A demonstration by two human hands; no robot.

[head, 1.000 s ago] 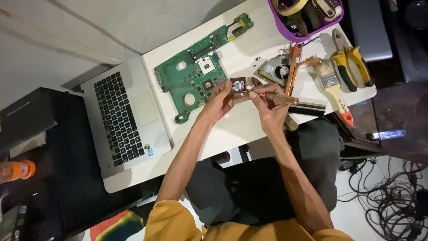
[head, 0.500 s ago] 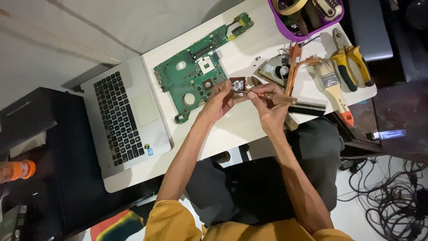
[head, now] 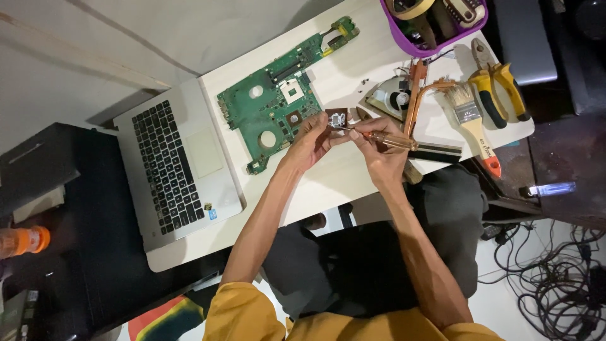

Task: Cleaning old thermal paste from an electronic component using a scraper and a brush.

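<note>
Disassembly looks well along: green circuit board (head: 278,107) and copper cooling pipe (head: 421,104) lie loose on the worktop (head: 353,183). Left hand (head: 310,140) has its grip closed round a small square part (head: 335,118), while right hand (head: 377,146) closes its grip on a screwdriver (head: 386,140) touching it, so this piece seems unfinished.

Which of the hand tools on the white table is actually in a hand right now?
The screwdriver with the amber handle, gripped in the right hand. The yellow-handled pliers and the paintbrush lie untouched on the table's right end.
</note>
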